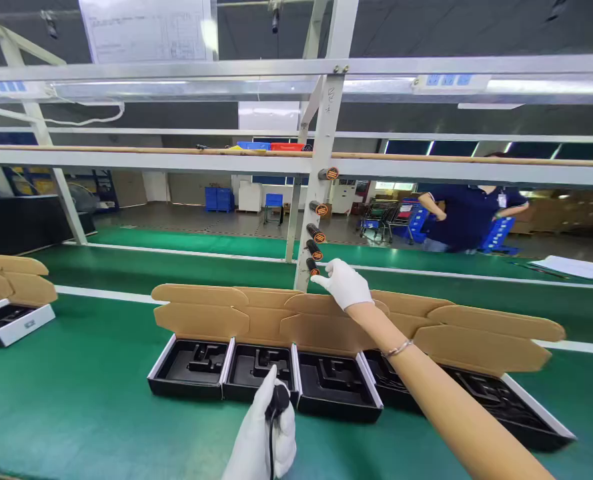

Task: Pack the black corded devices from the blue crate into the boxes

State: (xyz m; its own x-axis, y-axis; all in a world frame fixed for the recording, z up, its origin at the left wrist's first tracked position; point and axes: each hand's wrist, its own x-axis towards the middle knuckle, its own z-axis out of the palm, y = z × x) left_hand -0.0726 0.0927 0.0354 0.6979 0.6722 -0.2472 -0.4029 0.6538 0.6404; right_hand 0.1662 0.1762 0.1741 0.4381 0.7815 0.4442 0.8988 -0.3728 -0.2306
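Observation:
My left hand [271,427], in a white glove, is closed around a small black piece with a cable [279,401]; the cable runs down across the palm. My gloved right hand [345,283] reaches up toward the metal post, thumb and fingers apart. Just beyond its fingertips is the lowest of several short black cylinders with orange-marked ends [313,267] along the post [326,127]. Below the hands stands a row of open boxes with black trays, among them a left box [186,387], a second box [261,393] and a third box [340,410]. Their brown lids stand raised.
The boxes rest on a green work surface [101,413]. Another open box [26,327] stands at far left. A shelf rail [151,159] crosses above. Papers [573,267] lie at the far right. A person in a dark shirt [469,217] stands beyond the bench.

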